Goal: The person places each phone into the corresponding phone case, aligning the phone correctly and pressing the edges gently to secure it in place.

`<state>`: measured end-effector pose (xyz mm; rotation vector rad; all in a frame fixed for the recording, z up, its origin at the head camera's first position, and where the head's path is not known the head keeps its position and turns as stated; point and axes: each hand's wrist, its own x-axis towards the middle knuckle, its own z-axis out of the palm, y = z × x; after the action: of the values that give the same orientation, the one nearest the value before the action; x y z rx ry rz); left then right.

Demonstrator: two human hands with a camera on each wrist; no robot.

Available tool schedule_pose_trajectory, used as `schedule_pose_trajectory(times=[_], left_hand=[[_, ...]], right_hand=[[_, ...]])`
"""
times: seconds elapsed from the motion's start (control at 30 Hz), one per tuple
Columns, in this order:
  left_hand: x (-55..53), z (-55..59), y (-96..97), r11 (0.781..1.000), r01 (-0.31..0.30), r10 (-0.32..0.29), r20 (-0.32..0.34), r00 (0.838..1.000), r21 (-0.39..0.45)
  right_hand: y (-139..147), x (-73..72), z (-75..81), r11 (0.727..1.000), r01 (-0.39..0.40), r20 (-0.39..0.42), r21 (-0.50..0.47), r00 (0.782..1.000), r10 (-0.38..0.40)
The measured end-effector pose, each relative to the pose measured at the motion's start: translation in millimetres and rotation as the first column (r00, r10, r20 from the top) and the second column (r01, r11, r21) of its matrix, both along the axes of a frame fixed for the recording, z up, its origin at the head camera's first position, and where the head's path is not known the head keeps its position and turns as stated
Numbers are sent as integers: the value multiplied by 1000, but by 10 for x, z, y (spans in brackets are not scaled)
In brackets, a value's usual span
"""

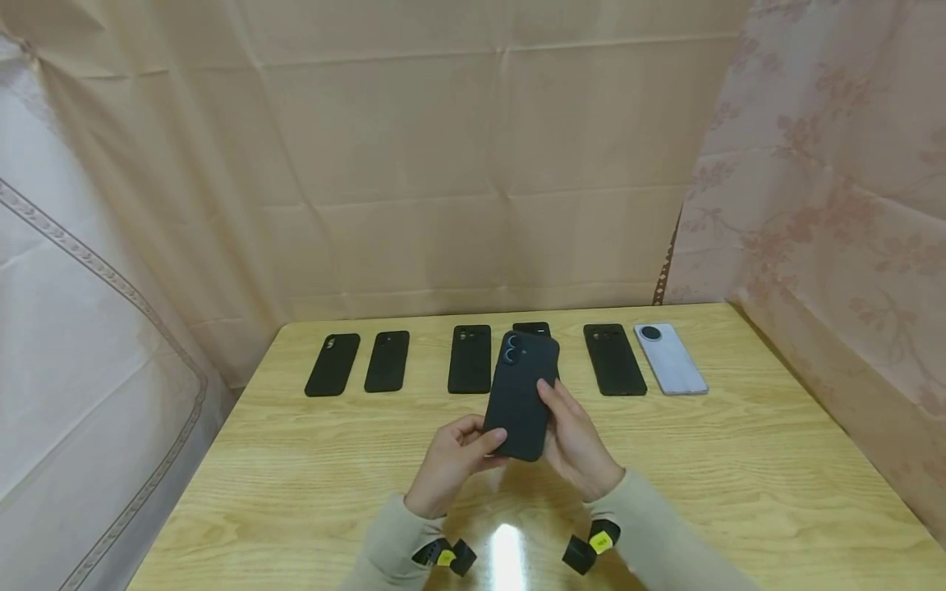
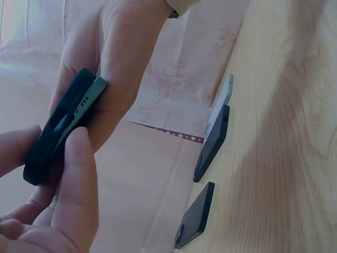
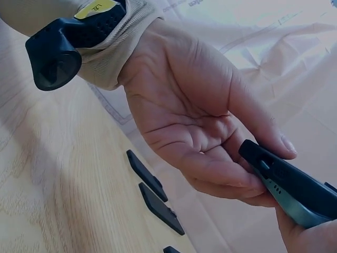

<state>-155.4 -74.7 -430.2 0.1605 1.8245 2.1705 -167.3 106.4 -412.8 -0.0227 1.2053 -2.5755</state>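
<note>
A phone in a black case [image 1: 521,402] is held up over the table, its back and camera cutouts facing me. My left hand [image 1: 451,460] grips its lower left side, thumb across the back. On the right edge, my right hand [image 1: 580,443] holds it with the thumb on the case and the fingers behind. From the left wrist view, a pale teal phone [image 2: 87,103] sits tilted in the case [image 2: 45,147], one bottom corner standing out of it. A gap between phone and case also shows in the right wrist view, along the phone's edge [image 3: 284,195].
On the wooden table [image 1: 296,476] behind the hands lie several black phones or cases, such as one at far left [image 1: 332,365] and one at right [image 1: 615,361]. A pale phone [image 1: 671,359] lies rightmost. The held phone partly hides one black piece [image 1: 532,327]. Curtains [image 1: 480,164] surround the table.
</note>
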Motion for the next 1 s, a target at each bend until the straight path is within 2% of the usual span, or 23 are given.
schedule_pose_trajectory(times=[0.1,0.57,0.8,1.0], left_hand=[[6,7,0,1000,-21,21,-7,1000,4],[-26,104,-133,997,-77,77,-19,997,-1],[-60,147,-183,991,-136,136,-22,991,-2],[-89,176,-244,986,-154,152,-35,988,-59]], right_hand=[[1,5,10,1000,-11,-6,-4,1000,11],[69,-8,85,993,-75,-72,88,994,82],[166,-26,52,984,-115,-170,134,976,138],[283,-68,29,976,-148,-200,160,963,178]])
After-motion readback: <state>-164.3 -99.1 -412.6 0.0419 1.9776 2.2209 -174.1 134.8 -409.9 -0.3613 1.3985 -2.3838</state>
